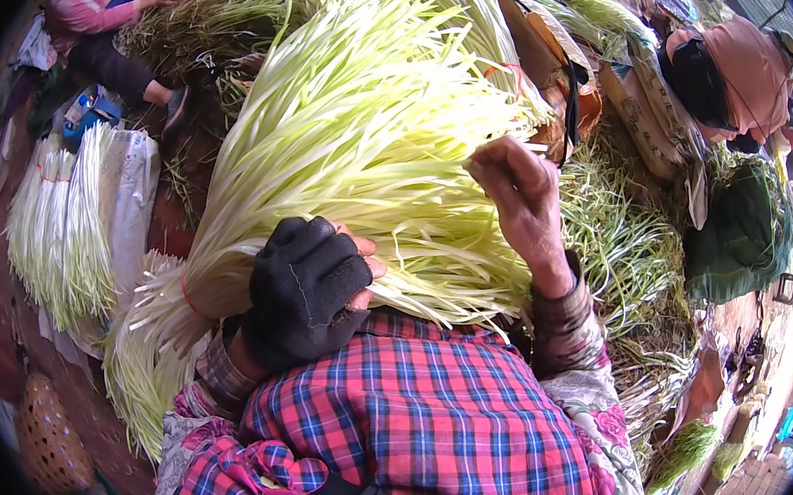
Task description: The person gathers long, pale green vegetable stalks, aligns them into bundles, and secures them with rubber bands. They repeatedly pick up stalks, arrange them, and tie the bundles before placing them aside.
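Note:
A large loose bundle of blanched yellow chives (355, 128) fans out across my lap, its pale leaves spreading away from me. My left hand (310, 285), in a black glove with bare fingertips, curls around some of the leaves near the lap. Just left of it, a red band (188, 295) rings the stems of a bunch. My bare right hand (517, 191) is raised over the right side of the bundle with its fingers bent together. Its fingertips are close to the leaves; whether they pinch one is unclear.
Tied chive bunches (61, 232) lie at left beside a white sack (134, 195). Another person (93, 18) sits at upper left by a chive heap (220, 19). Trimmed green leaves (621, 245) cover the ground at right, near a dark green net sack (732, 234).

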